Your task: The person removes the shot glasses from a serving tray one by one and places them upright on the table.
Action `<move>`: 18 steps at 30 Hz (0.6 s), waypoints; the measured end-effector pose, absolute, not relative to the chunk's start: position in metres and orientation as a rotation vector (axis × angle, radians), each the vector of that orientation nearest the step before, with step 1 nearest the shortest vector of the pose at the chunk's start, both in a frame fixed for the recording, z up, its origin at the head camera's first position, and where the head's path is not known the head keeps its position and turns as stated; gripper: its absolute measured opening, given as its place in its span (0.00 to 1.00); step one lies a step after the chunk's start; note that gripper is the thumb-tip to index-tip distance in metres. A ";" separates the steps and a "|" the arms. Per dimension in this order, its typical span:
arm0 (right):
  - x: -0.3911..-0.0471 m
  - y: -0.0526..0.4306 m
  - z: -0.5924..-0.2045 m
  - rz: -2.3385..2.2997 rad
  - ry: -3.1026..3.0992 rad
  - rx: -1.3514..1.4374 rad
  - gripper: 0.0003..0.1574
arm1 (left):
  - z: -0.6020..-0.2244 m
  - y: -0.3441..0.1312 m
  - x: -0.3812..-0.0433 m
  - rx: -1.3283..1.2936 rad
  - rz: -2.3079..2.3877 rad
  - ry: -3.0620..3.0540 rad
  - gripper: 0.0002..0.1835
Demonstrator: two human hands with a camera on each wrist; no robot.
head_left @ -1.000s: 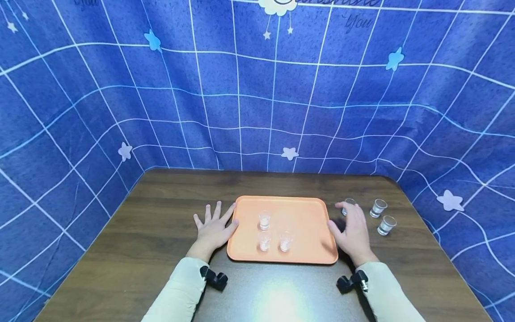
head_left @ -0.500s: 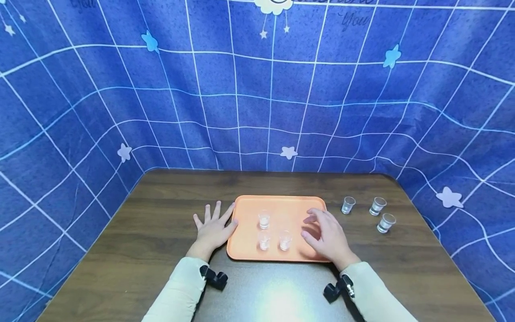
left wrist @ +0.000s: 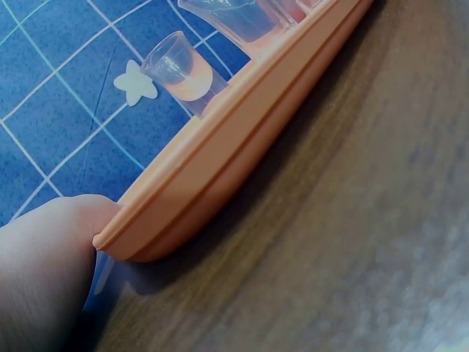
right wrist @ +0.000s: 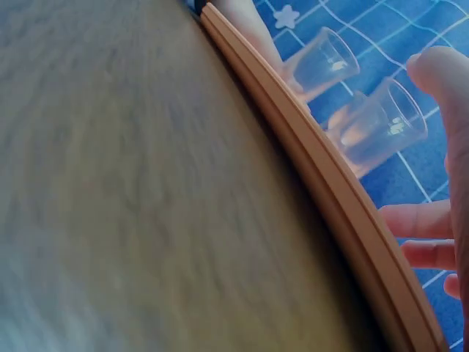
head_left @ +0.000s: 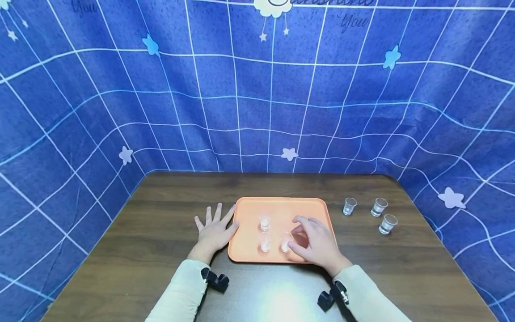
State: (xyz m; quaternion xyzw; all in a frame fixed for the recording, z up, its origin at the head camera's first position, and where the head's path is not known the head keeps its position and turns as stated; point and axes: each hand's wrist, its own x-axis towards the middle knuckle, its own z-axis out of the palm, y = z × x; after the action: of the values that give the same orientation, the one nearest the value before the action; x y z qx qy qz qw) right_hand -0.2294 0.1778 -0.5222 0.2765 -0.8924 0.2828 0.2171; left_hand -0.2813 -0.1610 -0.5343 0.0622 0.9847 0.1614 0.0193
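An orange tray [head_left: 245,210] lies on the wooden table, bearing three small clear shot glasses: a back one [head_left: 264,222], a front left one [head_left: 264,244] and a front right one [head_left: 285,244]. My left hand [head_left: 213,235] rests with fingers spread at the tray's left side, its thumb [left wrist: 80,220] touching the rim. Over the tray's right part, my right hand [head_left: 318,243] reaches beside the front right glass with thumb and fingers parted. In the right wrist view the thumb [right wrist: 443,73] stands slightly apart from a glass [right wrist: 381,128], and nothing is gripped.
Three more shot glasses stand on the table right of the tray: one nearer [head_left: 349,206], one at the back [head_left: 379,207] and one in front [head_left: 388,224]. A blue gridded curtain [head_left: 257,112] hangs behind the dark wooden table [head_left: 181,192].
My right hand has left the nearest glass outside the tray and moved left over the tray, up to the front right glass. My left hand has stayed at the rim.
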 end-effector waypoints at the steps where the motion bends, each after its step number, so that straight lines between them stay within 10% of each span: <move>1: -0.228 0.176 -0.523 0.781 -2.486 0.752 0.38 | -0.535 -0.161 -0.280 0.193 0.503 3.057 0.35; 18: -0.228 0.168 -0.528 0.734 -2.466 0.792 0.31 | -0.534 -0.161 -0.281 0.174 0.486 3.043 0.35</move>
State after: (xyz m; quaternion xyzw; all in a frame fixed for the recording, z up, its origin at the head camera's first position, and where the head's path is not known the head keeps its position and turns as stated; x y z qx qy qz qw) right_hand -0.2277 0.1679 -0.5280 0.2869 -0.8930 0.2657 0.2229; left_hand -0.2805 -0.1608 -0.5345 0.0565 0.9856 0.1573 0.0275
